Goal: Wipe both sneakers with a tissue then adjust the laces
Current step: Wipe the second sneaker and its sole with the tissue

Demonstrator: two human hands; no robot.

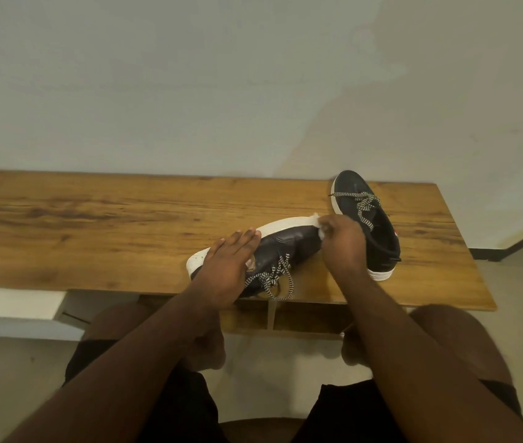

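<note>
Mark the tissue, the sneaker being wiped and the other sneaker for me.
tissue point(320, 231), head view, white wad at the right hand's fingertips.
tilted sneaker point(289, 243), head view, dark side panel.
upright sneaker point(348, 184), head view, dark toe.

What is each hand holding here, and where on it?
The right hand pinches a white tissue against the toe end of the near sneaker. The left hand, fingers straight, rests on that sneaker's heel end and grips nothing.

A wood-grain bench point(126, 225) spans the middle; a pale wall point(222, 75) fills twelve o'clock; grey floor point(522, 276) shows at three o'clock.
</note>
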